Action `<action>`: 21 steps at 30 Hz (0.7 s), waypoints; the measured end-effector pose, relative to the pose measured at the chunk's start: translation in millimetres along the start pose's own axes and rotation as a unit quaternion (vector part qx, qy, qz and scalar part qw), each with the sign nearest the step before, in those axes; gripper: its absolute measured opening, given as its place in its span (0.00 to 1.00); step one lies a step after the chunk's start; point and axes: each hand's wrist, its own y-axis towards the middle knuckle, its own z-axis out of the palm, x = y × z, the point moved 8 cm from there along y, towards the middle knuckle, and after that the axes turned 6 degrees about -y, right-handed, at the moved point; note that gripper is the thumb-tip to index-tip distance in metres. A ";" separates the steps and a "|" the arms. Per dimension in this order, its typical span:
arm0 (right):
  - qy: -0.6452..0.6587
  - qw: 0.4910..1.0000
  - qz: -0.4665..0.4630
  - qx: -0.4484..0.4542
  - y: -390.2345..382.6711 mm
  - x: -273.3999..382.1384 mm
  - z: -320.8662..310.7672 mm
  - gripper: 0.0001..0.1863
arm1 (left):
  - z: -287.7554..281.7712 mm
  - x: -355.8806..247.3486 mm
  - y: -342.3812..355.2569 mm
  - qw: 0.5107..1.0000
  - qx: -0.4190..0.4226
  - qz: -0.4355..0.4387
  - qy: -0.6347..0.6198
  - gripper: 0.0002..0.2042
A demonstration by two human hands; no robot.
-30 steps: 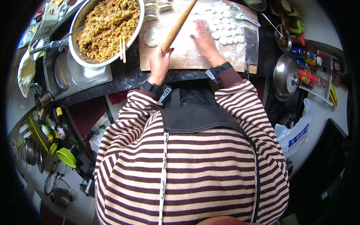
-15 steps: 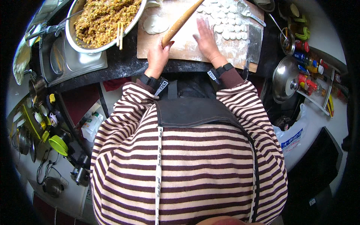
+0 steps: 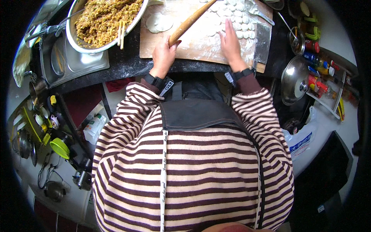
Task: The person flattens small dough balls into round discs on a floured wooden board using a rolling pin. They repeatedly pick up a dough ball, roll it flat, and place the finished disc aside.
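My left hand [image 3: 164,58] is closed round the near end of a wooden rolling pin [image 3: 191,22], which slants up to the right over a floury wooden board [image 3: 193,53]. On the board's right half, my right hand [image 3: 232,48] has its fingers stretched out and holds nothing. It is beside several small floured dough pieces [image 3: 244,27], close to the nearest ones; whether it touches them I cannot tell. Flat round dough wrappers [image 3: 159,23] lie overlapped at the board's left. A white spoon-like utensil [image 3: 262,15] rests at the far right of the dough pieces.
Left of the board stands a large bowl [image 3: 74,39] of minced filling [image 3: 104,21], with chopsticks [image 3: 121,34] at its rim. It sits partly over a steel sink [image 3: 87,63]. To the right are a domed metal lid [image 3: 293,83], a pan [image 3: 296,42] and several bottles [image 3: 322,65].
My right hand has moved right across the board, towards the dough pieces, and turned more upright on its edge. My left hand keeps hold of the rolling pin, which has shifted slightly right.
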 end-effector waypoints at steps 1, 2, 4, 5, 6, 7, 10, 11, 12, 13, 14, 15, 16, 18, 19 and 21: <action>-0.024 0.999 -0.007 0.021 -11.6 7.5 9.0 0.33 | -0.9 -2.3 -0.4 1.000 -0.001 0.006 0.006 0.14; -0.047 0.998 -0.014 0.041 -21.4 15.4 18.6 0.33 | -1.6 -4.5 -0.4 1.000 -0.002 0.011 0.012 0.13; -0.116 0.988 -0.082 0.067 -32.7 40.5 39.6 0.34 | -2.6 -6.2 -0.4 0.999 -0.005 0.006 0.047 0.13; -0.071 0.995 -0.064 0.016 -35.3 45.4 36.0 0.32 | -3.2 -6.6 -0.4 0.998 -0.006 0.001 0.066 0.12; -0.057 0.996 -0.061 0.023 -38.9 49.9 39.4 0.32 | -3.7 -10.2 -0.1 0.996 -0.010 0.018 0.081 0.11; -0.040 0.997 -0.061 0.029 -43.6 54.7 40.3 0.33 | -4.0 -13.6 0.8 0.995 -0.014 0.034 0.096 0.10; 0.018 0.998 -0.050 0.021 -57.0 52.7 19.5 0.29 | 2.3 -26.9 1.8 0.987 -0.004 0.109 0.121 0.08; 0.049 0.998 -0.040 0.013 -60.9 44.8 5.9 0.27 | 6.8 -32.0 1.9 0.982 0.005 0.139 0.125 0.08; 0.073 0.997 -0.005 0.037 -65.1 33.7 -0.7 0.25 | 10.3 -39.1 0.4 0.975 0.001 0.181 0.131 0.08; 0.080 0.994 0.002 -0.070 -70.0 23.5 -28.8 0.21 | 15.5 -46.2 -2.7 0.965 0.000 0.223 0.138 0.09; 0.080 0.990 0.043 -0.112 -72.8 7.1 -43.7 0.23 | 18.4 -53.4 -6.1 0.952 -0.017 0.269 0.142 0.09; 0.047 0.989 0.053 -0.133 -74.2 -2.5 -52.7 0.24 | 28.0 -54.3 -7.7 0.948 0.004 0.278 0.157 0.12; -0.005 0.987 0.063 -0.147 -74.4 -11.1 -58.6 0.26 | 37.7 -54.0 -8.1 0.944 0.030 0.284 0.166 0.12; -0.044 0.997 0.042 -0.051 -68.6 -17.1 -39.0 0.32 | 49.7 -58.1 -12.7 0.926 0.038 0.336 0.169 0.12; -0.073 0.996 0.042 0.002 -67.3 -20.0 -26.0 0.34 | 64.4 -47.9 -7.8 0.904 0.093 0.316 0.274 0.20; -0.095 0.987 0.070 0.107 -70.9 -26.8 -0.3 0.43 | 62.6 -42.7 -2.2 0.893 0.060 0.330 0.299 0.27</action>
